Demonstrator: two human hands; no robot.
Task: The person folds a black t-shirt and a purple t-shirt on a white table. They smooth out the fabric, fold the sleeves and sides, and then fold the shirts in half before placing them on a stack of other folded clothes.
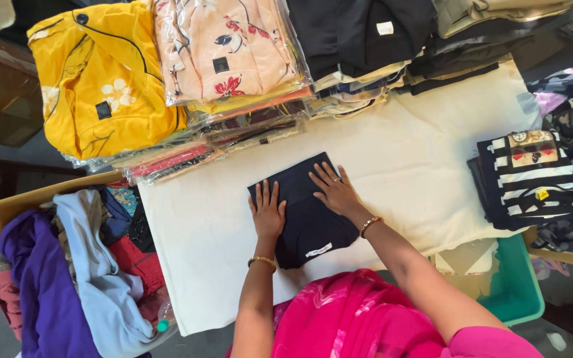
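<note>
Folding step, near done: dark garment (306, 212) lies folded at table (399, 159) middle, nr front edge. Left hand (268, 213) + right hand (335, 191) flat, fingers spread, pressing it, gripping nothing. Next likely needs lift to stack.

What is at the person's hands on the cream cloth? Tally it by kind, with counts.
Hands: 2, left hand and right hand, both flat on the garment
Bangles: 2, left bangle and right bangle
Dark folded garment: 1
Total: 5
</note>
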